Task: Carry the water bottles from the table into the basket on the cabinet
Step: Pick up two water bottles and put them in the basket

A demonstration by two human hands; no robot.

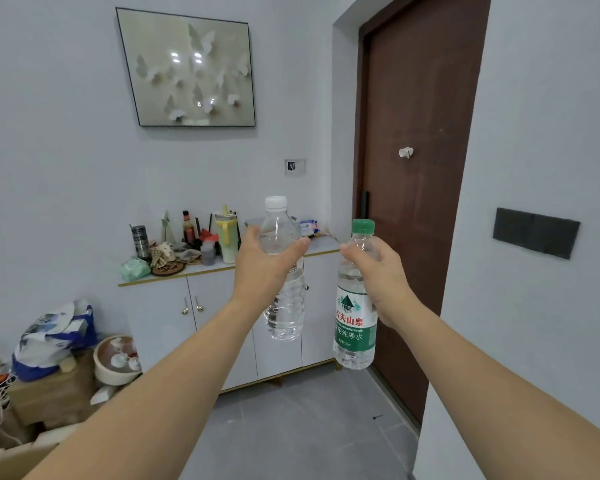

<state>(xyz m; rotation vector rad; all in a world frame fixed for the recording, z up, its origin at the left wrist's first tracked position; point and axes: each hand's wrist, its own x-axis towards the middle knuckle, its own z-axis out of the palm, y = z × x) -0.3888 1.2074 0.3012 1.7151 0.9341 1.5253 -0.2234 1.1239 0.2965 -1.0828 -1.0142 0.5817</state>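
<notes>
While you're walking both bottles toward the cabinet (222, 306), here's the handling rundown:

Left hand (264, 261): you're gripping the white-capped bottle (284, 306) around its upper body, fingers curled behind it, thumb pressing across the front; bottle is hanging upright in the air, in front of the cabinet.
Right hand (374, 271): you're gripping the green-capped bottle (355, 327) at the shoulder just under the cap, fingers wrapped round it; it's tilting slightly, also in the air, near the brown door (416, 168).
Weight: both are looking full or nearly so, so I'd judge moderate heft, fine for one hand each.
Stiffness: thin clear plastic, likely to be denting if you're squeezing hard.
Slip: smooth walls; ribbed lower body should be giving better hold.
Best hold: shoulder or mid-body, as you're doing.
Labels: green-capped one is showing a green and white wrap with a mountain logo, red characters "农夫山泉", "DRINKING WATER", then "饮用纯净水"; small print too small to read.
White-capped label: mostly hidden behind your hand, can't read.
Basket: can't make it out among the cabinet-top clutter.
</notes>
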